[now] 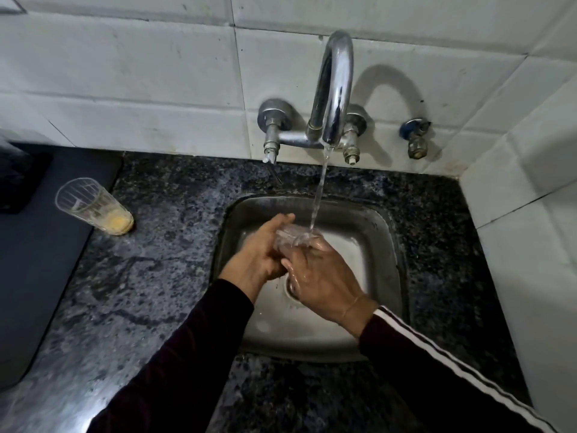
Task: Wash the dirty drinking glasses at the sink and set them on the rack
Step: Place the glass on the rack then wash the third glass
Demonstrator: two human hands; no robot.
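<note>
Where the dark sleeves enter from the lower edge, the right sleeve [468,367] (white stripes along its length) crosses the front rim of the steel sink [379,245] and the left sleeve [175,354] passes over the speckled granite counter [140,292]. No brand, label or legible writing appears on any surface. Above the basin, the left hand [259,254] and the right hand [321,276] meet around a clear drinking glass [295,237], which lies tilted between them under the water stream [318,195]. The fingers of the left hand curl round the near part of the glass, gripping it; the fingers of the right hand appear to wrap its far side from below, though water and glare blur the exact contact. The drain [293,290] shows just beneath the right palm. The sink's right wall and back wall stand apart from the hands, leaving open basin on those sides. Left of the sink, well apart from the hands, a second glass [93,206] stands on the counter with yellowish residue in its base, beside the edge of a dark mat [34,251]. Farther back, the chrome faucet [334,89] arches from the tiled wall [125,73] over the basin, with a lever valve [271,132] on its left, and a separate small tap [416,135] projects from the wall to its right. A second tiled wall [530,182] closes the counter on the right.
</note>
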